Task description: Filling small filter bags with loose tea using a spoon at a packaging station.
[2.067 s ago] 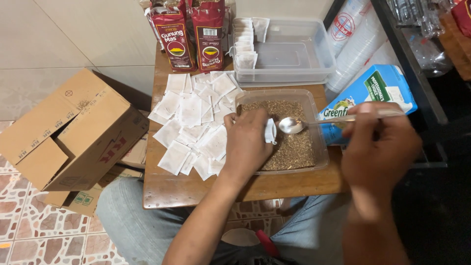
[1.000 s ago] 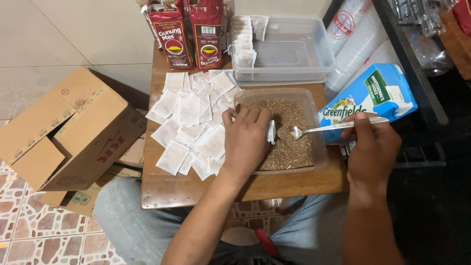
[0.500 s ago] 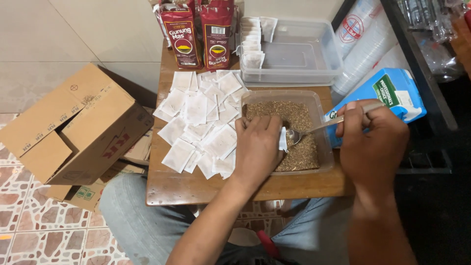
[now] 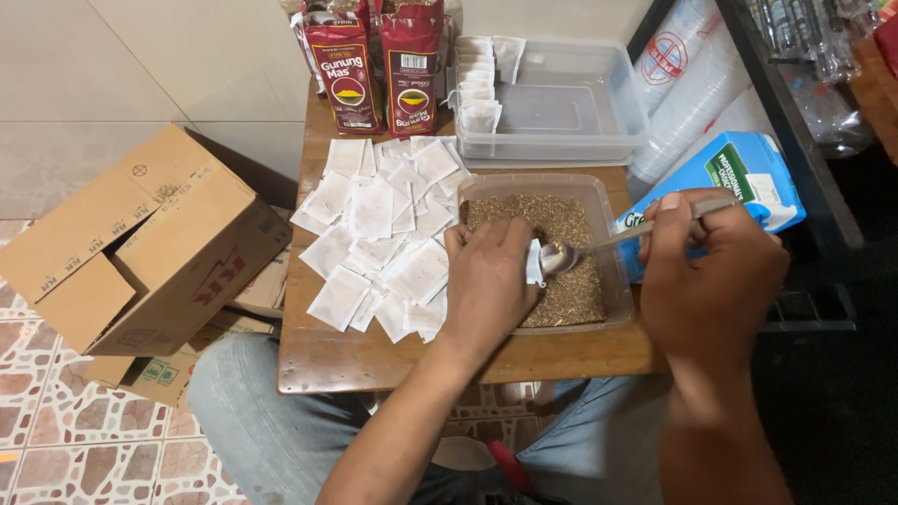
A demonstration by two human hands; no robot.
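Spoon [image 4: 599, 245] tips back into the sachet [image 4: 534, 263] pinched by my left hand [image 4: 486, 281], centre frame; right hand [image 4: 711, 271] grips its handle, pointing right.

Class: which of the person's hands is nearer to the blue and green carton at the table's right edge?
Right. The right hand overlaps the blue and green carton; the left hand lies across the tray.

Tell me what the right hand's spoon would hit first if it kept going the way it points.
Probably the small white paper sachet pinched in the left hand: the spoon held by the right hand points left, its bowl right at the sachet's mouth above the loose tea. Depth is uncertain.
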